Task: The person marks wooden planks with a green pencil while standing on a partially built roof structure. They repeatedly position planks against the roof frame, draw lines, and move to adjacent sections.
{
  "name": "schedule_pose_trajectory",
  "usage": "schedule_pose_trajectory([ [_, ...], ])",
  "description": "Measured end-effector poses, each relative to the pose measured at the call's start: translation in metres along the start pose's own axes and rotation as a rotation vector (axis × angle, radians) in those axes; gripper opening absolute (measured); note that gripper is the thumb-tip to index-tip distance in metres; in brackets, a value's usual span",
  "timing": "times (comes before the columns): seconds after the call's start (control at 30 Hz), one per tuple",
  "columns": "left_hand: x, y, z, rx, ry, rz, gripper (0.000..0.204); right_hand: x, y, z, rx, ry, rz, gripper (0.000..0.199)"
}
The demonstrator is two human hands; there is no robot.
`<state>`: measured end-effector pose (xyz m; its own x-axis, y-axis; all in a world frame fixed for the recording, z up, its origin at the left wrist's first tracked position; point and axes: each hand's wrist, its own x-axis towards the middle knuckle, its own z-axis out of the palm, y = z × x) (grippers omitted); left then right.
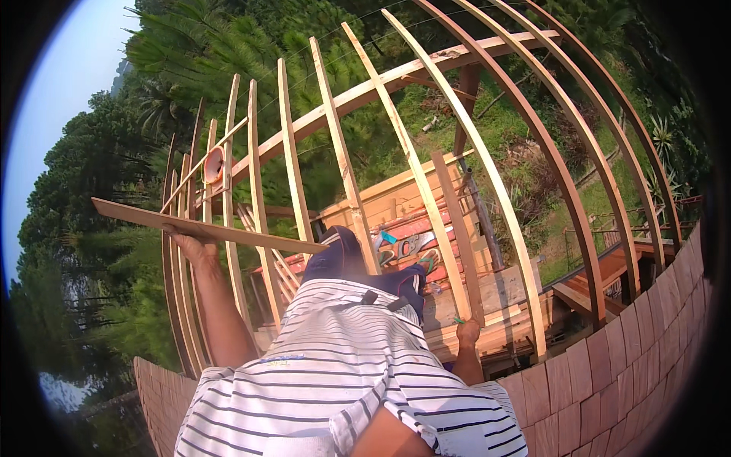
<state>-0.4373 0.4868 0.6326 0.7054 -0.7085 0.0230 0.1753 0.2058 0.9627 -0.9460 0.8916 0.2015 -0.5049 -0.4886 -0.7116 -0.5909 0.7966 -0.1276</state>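
Observation:
My left hand (pixel 190 244) is raised out to the left and grips the lower edge of a long flat wooden board (pixel 221 231). The board's right end reaches over my dark-trousered leg. Low on the right, my right hand (pixel 467 332) is closed beside the lower ends of a pale wooden rafter (pixel 417 164) and a darker brown plank (pixel 454 221). A small green thing (pixel 459 321) pokes out at its fingers. What lies inside that fist is hidden.
Several spaced rafters cross a long beam (pixel 335 103) in front of me, with open gaps between them. Wooden shingles (pixel 579 373) curve along the near right. Below are sandals (pixel 411 244) on a platform, a plywood panel (pixel 396 190), and an orange hard hat (pixel 214 164) at left.

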Motion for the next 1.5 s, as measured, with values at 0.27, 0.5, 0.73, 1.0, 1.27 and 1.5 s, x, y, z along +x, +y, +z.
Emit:
schedule_pose_trajectory([
  [0.27, -0.017, 0.073, -0.099, -0.024, 0.464, 0.171, 0.090, 0.026, 0.027, 0.009, -0.059, -0.178, -0.160, 0.045],
  [0.5, -0.007, 0.096, -0.137, -0.122, 0.629, 0.203, 0.086, 0.036, 0.063, 0.049, -0.057, 0.028, -0.404, 0.052],
  [0.73, 0.049, 0.059, -0.156, -0.061, 0.449, 0.126, 0.078, 0.016, 0.032, 0.029, 0.105, -0.161, -0.083, 0.064],
  [1.0, 0.038, -0.018, 0.012, -0.045, 0.192, -0.292, 0.086, -0.061, -0.012, 0.026, 0.517, 0.279, 0.257, 0.057],
  [1.27, 0.039, -0.095, 0.180, 0.143, -0.319, -0.391, 0.085, -0.097, 0.002, 0.019, 0.677, 0.570, 0.478, 0.051],
  [1.5, -0.035, -0.129, 0.257, 0.166, -0.550, -0.332, 0.080, -0.077, 0.033, 0.052, 0.836, 0.402, 0.543, 0.051],
])
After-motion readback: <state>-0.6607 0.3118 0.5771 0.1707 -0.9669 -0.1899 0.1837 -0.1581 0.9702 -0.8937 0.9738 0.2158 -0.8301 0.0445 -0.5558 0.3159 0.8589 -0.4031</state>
